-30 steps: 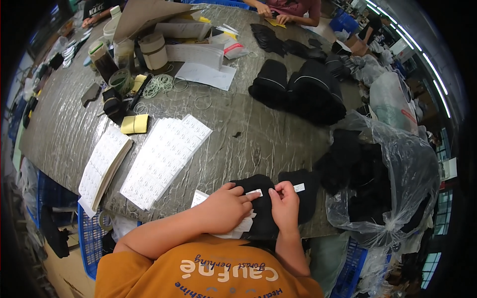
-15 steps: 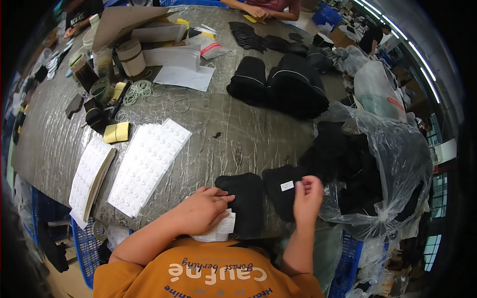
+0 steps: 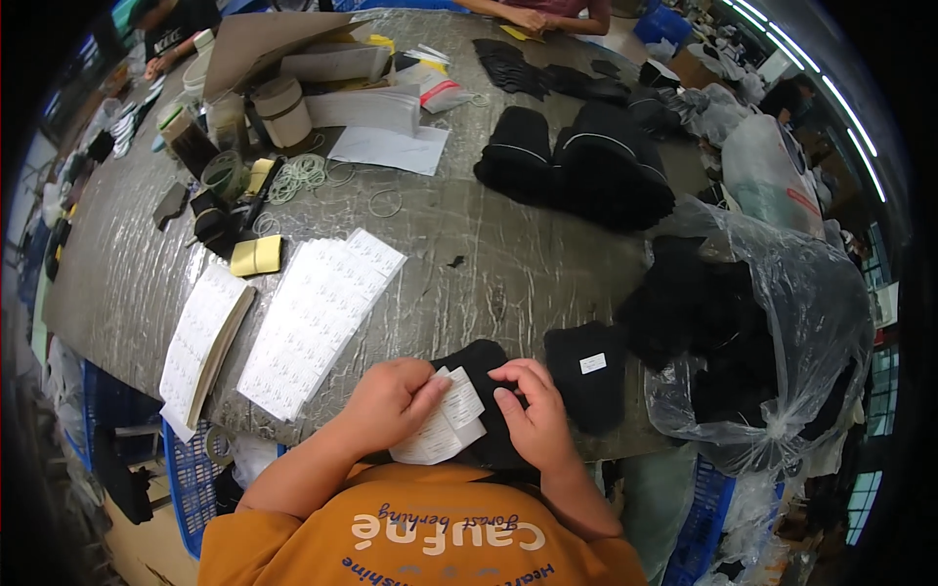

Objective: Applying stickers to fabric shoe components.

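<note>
Black cloth piece | beside left hand, gripping white labels | partly beneath right hand, narrowly parted

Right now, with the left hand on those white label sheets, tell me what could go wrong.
The white label sheets in the left hand overlap the black fabric piece beneath, so they might catch on it or slip. The labelled black piece lies close to the dark pile in the clear plastic bag, and could get mixed in. The thick sheet stack reaches the edge of the table, so a bump may knock it off.
</note>
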